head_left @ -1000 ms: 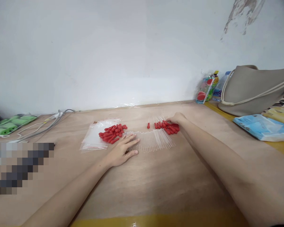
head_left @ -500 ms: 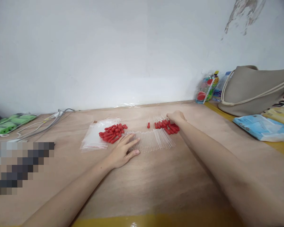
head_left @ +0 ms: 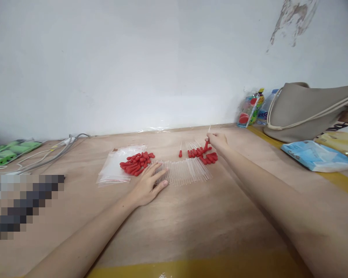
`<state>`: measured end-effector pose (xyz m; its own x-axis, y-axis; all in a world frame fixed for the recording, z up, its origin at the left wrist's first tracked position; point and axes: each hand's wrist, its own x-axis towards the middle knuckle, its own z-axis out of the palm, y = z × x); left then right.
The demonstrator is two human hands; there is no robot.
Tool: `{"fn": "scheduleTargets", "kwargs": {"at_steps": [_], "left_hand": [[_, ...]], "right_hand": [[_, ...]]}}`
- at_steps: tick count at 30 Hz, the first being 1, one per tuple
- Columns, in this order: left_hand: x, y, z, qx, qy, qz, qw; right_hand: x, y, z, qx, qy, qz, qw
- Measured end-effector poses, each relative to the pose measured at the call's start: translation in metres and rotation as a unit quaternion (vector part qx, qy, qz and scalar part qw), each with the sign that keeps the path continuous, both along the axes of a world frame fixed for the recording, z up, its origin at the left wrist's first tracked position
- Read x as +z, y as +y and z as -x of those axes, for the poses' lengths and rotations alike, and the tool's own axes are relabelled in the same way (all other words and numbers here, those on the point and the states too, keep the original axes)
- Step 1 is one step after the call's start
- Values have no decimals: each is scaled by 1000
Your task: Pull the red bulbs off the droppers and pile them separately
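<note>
A row of clear glass tubes (head_left: pixel 187 172) lies on the wooden table (head_left: pixel 191 220). My left hand (head_left: pixel 147 186) rests flat at the row's left end, fingers spread and touching the tubes. Left of it a pile of loose red rubber bulbs (head_left: pixel 135 162) sits on clear plastic bags (head_left: pixel 113 170). Behind the row lies a group of droppers with red bulbs fitted (head_left: pixel 203 154). My right hand (head_left: pixel 217 140) pinches one dropper (head_left: pixel 207 139) above that group, its glass tip pointing up. A single dropper (head_left: pixel 180 151) lies apart to the left.
A beige bag (head_left: pixel 307 110) stands at the back right, with bottles (head_left: pixel 251 109) against the wall beside it. A blue packet (head_left: pixel 317 156) lies right of the work area. Grey cables (head_left: pixel 55 152) and green items (head_left: pixel 8 152) lie at the far left.
My right hand has closed on one dropper and lifted it off the group. My left hand has stayed on the tubes. The view has shifted slightly.
</note>
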<state>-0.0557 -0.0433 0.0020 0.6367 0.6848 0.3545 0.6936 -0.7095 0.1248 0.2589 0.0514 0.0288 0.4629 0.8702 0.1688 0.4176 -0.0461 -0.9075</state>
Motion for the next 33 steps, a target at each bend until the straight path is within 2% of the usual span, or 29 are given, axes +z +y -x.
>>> {"fn": "scheduleTargets", "kwargs": {"at_steps": [4, 8, 10, 11, 14, 17, 21, 26, 33], "left_hand": [[-1, 0, -1, -6, -32, -28, 999], [-2, 2, -7, -28, -74, -83, 993], [-2, 1, -13, -41, -87, -111, 989], [-1, -1, -17, -50, -90, -125, 987], [1, -7, -30, -81, -81, -160, 980], [2, -13, -41, -119, -63, -192, 972], [0, -15, -46, -145, -63, -216, 964], [0, -16, -47, -144, -73, -240, 957], [4, -16, -48, -151, -21, -248, 957]], "right_hand": [[11, -21, 4, 60, 30, -34, 997], [4, -71, 23, 160, -18, -87, 983], [-8, -98, 33, 278, -173, -167, 930], [-14, -109, 38, 300, -238, -202, 901], [-30, -129, 49, 311, -381, -287, 822], [-35, -132, 58, 306, -419, -345, 782], [-34, -131, 63, 309, -415, -377, 768], [-34, -131, 59, 270, -431, -382, 772], [-35, -132, 60, 273, -434, -420, 749]]}}
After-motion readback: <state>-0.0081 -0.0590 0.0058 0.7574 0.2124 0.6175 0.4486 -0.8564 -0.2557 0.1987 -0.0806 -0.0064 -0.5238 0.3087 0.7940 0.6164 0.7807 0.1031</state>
